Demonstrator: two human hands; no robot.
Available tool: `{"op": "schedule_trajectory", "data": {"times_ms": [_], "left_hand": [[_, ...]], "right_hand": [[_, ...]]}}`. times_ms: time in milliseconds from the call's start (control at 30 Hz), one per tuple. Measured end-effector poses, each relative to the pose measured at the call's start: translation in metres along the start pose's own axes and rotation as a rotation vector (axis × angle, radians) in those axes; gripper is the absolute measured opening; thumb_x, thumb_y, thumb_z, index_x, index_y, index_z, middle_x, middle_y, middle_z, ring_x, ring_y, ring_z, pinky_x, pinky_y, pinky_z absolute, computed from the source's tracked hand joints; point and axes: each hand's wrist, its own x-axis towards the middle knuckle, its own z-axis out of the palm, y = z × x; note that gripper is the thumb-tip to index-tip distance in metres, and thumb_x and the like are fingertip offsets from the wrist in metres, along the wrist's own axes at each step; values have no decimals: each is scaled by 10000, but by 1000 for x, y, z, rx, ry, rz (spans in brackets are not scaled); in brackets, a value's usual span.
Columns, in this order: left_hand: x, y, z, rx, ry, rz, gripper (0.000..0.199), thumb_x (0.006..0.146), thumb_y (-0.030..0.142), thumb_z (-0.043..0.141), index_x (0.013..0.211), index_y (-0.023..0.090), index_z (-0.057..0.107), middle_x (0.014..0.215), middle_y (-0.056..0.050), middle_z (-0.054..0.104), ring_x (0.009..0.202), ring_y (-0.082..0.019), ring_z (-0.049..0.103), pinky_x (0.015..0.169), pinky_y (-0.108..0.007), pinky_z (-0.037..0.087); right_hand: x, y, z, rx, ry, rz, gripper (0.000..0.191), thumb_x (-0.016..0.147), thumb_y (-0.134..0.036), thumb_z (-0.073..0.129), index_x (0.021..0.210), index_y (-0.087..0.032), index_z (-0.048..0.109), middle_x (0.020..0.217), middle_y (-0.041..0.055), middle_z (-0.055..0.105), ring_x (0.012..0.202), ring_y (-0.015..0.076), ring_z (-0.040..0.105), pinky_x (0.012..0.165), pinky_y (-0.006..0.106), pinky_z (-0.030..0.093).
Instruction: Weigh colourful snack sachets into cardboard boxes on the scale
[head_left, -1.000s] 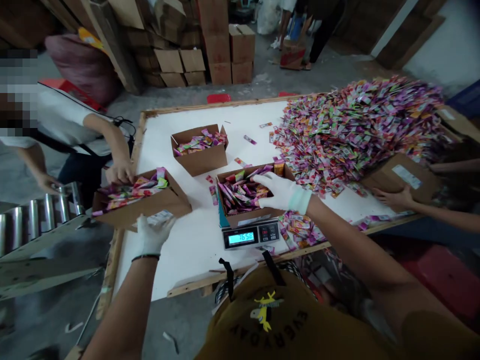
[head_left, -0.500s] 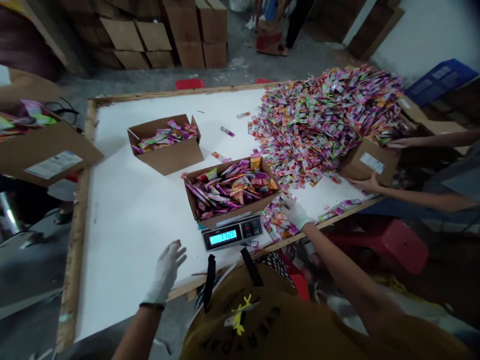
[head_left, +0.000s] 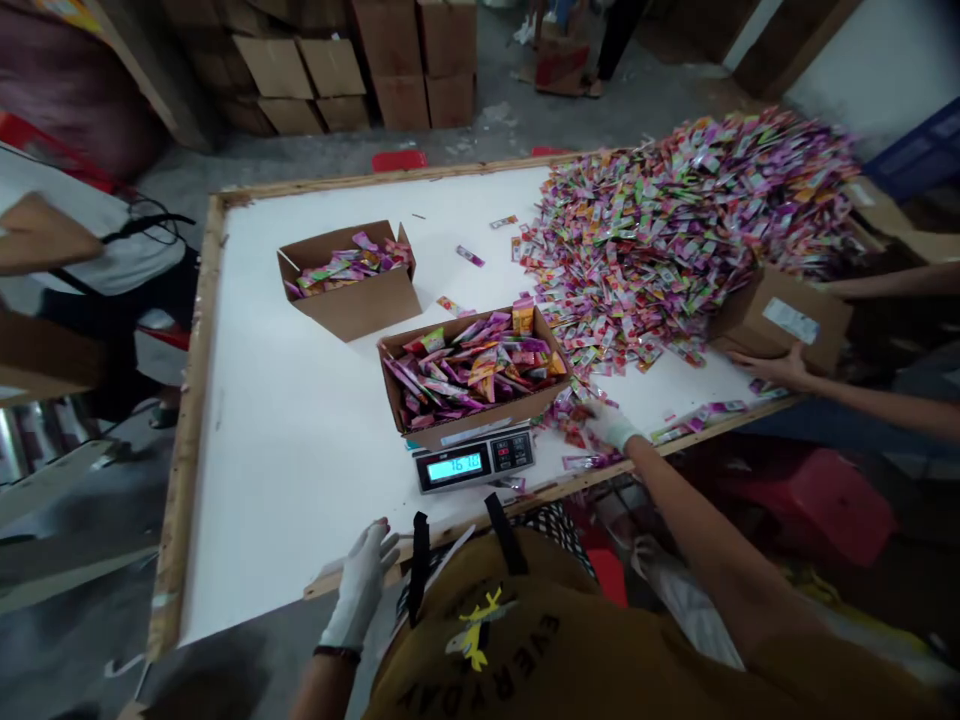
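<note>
The white-gloved right hand [head_left: 613,428] closes on loose, light, slippery pink-and-orange foil sachets [head_left: 574,418] beside the sachet-filled brown cardboard box [head_left: 480,372] on the grey digital scale [head_left: 475,463]; best pinched in bunches, while the gloved left hand [head_left: 361,583] rests open on the worktop edge.

scale [head_left: 475,463] digits blurred, co-worker's box [head_left: 45,300] cropped

We saw bare table [head_left: 285,420] at frame left; two boxes [head_left: 350,285] [head_left: 474,375], the scale [head_left: 475,460] and the sachet heap [head_left: 675,220] blocked centre and right.
</note>
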Motion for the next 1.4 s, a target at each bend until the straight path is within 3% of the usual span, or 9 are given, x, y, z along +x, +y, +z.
{"op": "schedule_trajectory", "data": {"times_ms": [200,400,567,733,1000,1067,1133,1233,1400], "left_hand": [[23,-11,-11,-44,-83,6,302,820,336,712,1099,235,657,1348,-131,669,1331,-360,651,1184,-517,495],[33,-11,-12,-45,-114,32,280,823,355,704,1079,249,663,1349,-138,686,1324,-378,663,1199,-557,470],[17,-2,-8,-85,-66,26,229,879,338,637,1081,230,648,1301,-160,686,1288,-368,686,1179,-536,490],[-2,28,-13,-150,45,102,189,897,300,611,1049,198,660,1152,-125,710,1066,-299,743,1201,-561,461],[-107,173,12,143,196,859,319,861,458,675,1036,199,742,993,-55,762,945,-276,701,1027,-450,532],[-128,189,32,298,20,1041,241,840,421,666,875,196,743,892,-55,746,862,-254,682,870,-372,541],[-137,180,59,590,-313,1072,233,864,404,641,786,206,735,816,-63,727,787,-239,659,763,-347,511],[-122,132,102,1225,-694,871,303,956,395,555,849,224,780,885,-108,752,812,-260,665,797,-385,489],[-53,44,136,1572,-609,633,280,906,338,638,945,135,826,963,-249,760,929,-422,726,849,-499,511]], "right_hand": [[-21,0,-135,269,148,-195,377,930,-310,546,1229,-150,709,1091,95,757,976,203,693,892,352,586],[-53,-106,-226,536,138,-627,368,901,-434,695,1149,-171,764,956,45,744,792,146,659,763,293,566],[-34,-194,-228,281,99,-948,350,912,-442,633,1006,-174,837,964,54,804,885,184,721,852,299,572],[-30,-202,-219,278,315,-873,385,957,-455,556,997,-192,834,967,57,815,908,221,745,862,324,571],[-73,-170,-222,508,499,-667,327,943,-511,604,855,-200,655,668,-3,619,610,149,563,604,280,459],[-75,-179,-219,442,496,-652,371,933,-570,614,861,-208,647,645,-2,594,594,154,536,581,290,417],[-72,-196,-215,268,505,-652,455,908,-662,623,863,-209,648,656,12,592,607,164,529,582,302,368],[-62,-224,-211,9,517,-592,571,869,-774,617,941,-209,650,709,32,607,660,191,557,620,307,334],[-59,-218,-213,96,580,-472,427,930,-638,611,941,-213,642,728,24,606,666,183,546,638,300,346]]}}
